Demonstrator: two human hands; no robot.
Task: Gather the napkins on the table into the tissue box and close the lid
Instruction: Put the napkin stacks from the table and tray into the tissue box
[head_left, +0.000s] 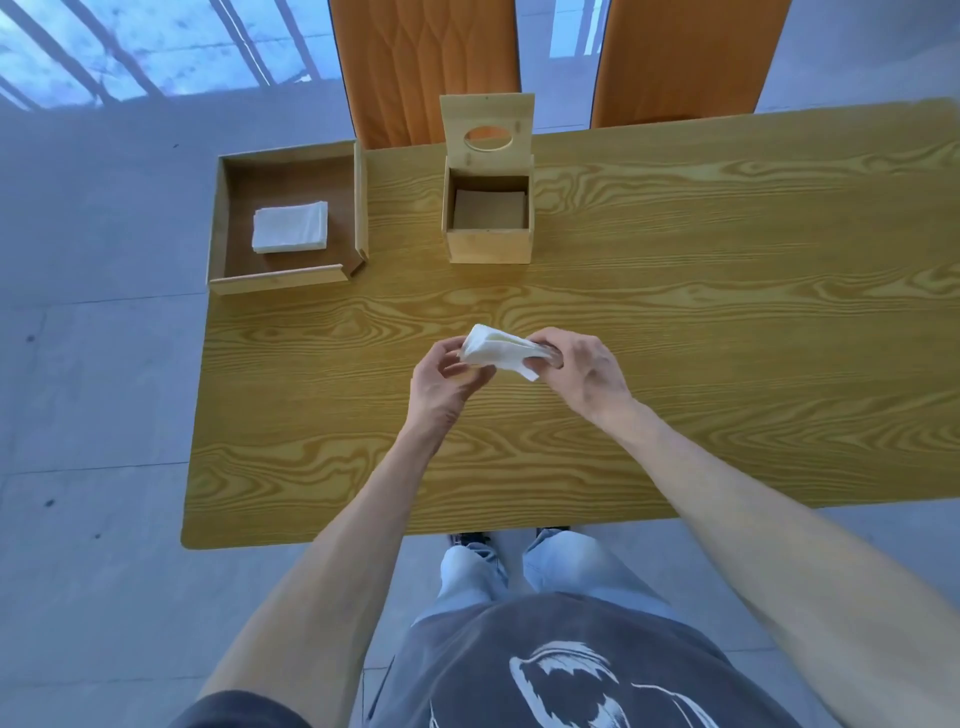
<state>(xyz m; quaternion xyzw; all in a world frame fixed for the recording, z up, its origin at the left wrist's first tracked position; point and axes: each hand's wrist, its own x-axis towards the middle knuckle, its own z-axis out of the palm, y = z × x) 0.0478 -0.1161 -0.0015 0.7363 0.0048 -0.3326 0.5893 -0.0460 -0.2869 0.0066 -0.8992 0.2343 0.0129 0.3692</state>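
Note:
A small stack of white napkins (496, 349) is held above the middle of the wooden table (675, 322). My right hand (582, 371) pinches its right end and my left hand (441, 379) holds its left end from below. Farther back stands the wooden tissue box (488, 244), its lid (487, 127) with an oval hole raised upright at the rear. Inside the box only a brown bottom shows. A second flat pile of white napkins (291, 227) lies in the wooden tray (275, 280) at the table's far left corner.
Two orange chair backs (426, 67) stand behind the table's far edge. The grey floor (93, 389) spreads to the left. My legs and shoes show below the table's near edge.

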